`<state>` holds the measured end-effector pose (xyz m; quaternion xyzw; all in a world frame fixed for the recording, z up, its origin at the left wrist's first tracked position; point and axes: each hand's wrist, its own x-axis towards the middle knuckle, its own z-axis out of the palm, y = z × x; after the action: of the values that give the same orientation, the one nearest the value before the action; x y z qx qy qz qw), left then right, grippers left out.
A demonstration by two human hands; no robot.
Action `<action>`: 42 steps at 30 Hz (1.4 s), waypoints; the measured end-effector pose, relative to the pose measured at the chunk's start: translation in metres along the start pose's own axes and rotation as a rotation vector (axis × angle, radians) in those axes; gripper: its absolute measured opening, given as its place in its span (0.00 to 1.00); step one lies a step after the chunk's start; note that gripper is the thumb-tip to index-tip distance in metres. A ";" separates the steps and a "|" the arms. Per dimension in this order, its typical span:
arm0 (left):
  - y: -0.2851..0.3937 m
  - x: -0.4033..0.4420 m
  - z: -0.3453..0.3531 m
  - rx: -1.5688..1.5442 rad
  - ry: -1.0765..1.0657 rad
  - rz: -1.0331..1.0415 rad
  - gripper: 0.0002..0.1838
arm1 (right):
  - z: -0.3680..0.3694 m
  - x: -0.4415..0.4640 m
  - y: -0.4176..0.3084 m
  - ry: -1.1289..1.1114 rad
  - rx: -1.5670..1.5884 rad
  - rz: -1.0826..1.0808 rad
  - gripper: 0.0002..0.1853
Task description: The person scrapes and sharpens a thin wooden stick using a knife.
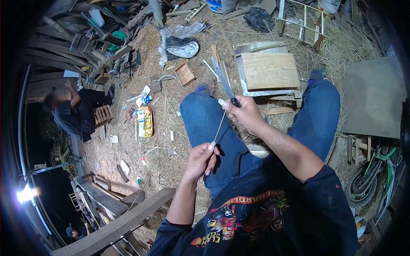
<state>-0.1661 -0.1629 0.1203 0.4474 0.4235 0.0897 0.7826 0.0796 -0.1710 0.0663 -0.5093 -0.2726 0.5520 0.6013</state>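
Note:
My right hand [245, 112] is closed around the dark handle of a long-bladed knife [224, 80], whose blade points up and away from me. A thin pale stick [220, 126] runs from under the right thumb down to my left hand [201, 161]. The left thumb and forefinger pinch the stick's lower end, and the other fingers curl loosely. Both hands are above my jeans-clad legs [200, 123]. Whether the knife's edge touches the stick is hidden by my right hand.
Wooden boards [270, 70] lie stacked between my feet. Beyond them are a small wooden box [185, 74] and a yellow bag [145, 122]. One person [70, 113] sits at the left; another person [77, 231] is lower left. A long beam [124, 222] crosses the lower left. Straw and shavings cover the ground.

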 end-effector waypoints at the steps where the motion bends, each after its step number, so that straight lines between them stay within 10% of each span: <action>1: 0.004 0.005 0.003 0.064 0.039 0.018 0.17 | -0.001 -0.001 -0.002 -0.001 -0.003 0.002 0.15; 25: 0.023 0.049 0.065 -0.126 0.107 0.338 0.14 | 0.003 -0.048 -0.025 -0.003 0.016 -0.150 0.09; 42: 0.011 0.054 0.056 -0.185 0.143 0.192 0.14 | -0.037 -0.044 -0.015 0.161 -0.093 -0.076 0.18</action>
<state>-0.0880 -0.1635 0.1111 0.4041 0.4235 0.2343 0.7761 0.1079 -0.2215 0.0784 -0.5687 -0.2677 0.4730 0.6174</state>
